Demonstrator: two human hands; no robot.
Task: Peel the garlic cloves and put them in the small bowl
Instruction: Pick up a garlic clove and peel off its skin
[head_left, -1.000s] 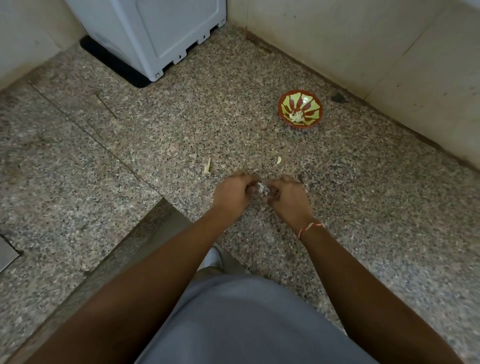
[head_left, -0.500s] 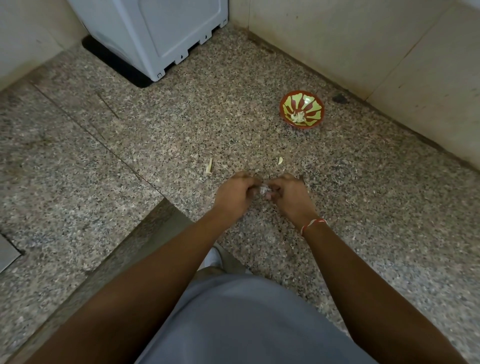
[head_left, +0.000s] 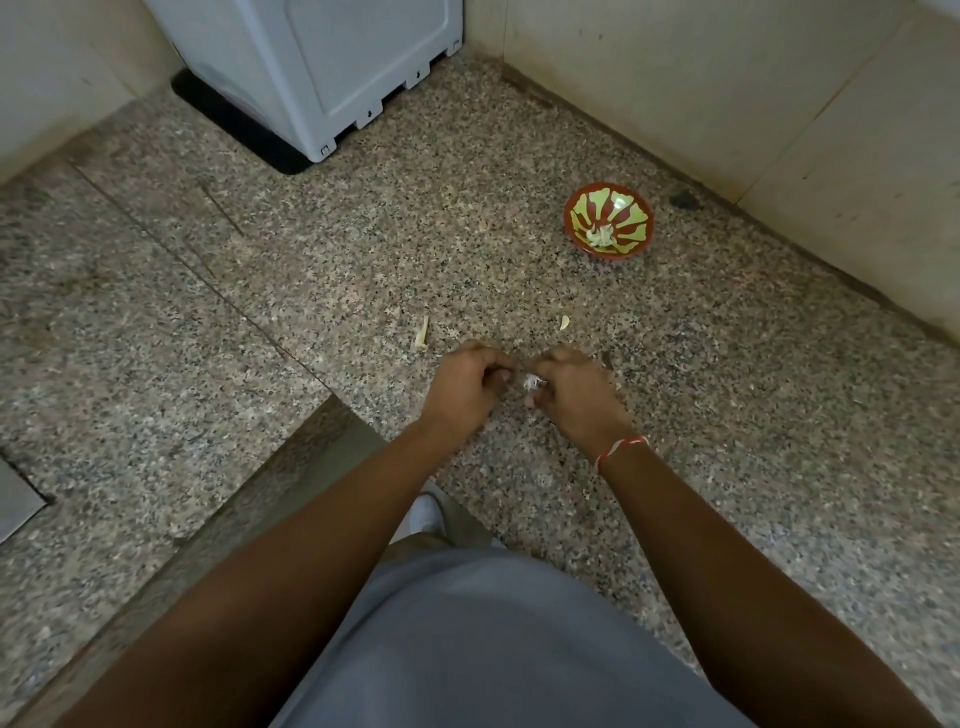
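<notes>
While the small bowl (head_left: 608, 220) sat well beyond them on the floor (head_left: 311, 291), the left hand (head_left: 462, 387) and right hand (head_left: 576, 397) pinched what seemed a garlic clove (head_left: 530, 383) between curled fingers.

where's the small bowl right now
In the head view the small bowl sits on the granite floor at upper right, near the wall, beyond the right hand.

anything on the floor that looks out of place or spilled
Two pale garlic scraps lie loose on the floor: one just beyond the left hand, one beyond the right hand. The bowl sits upright, nothing spilled.
</notes>
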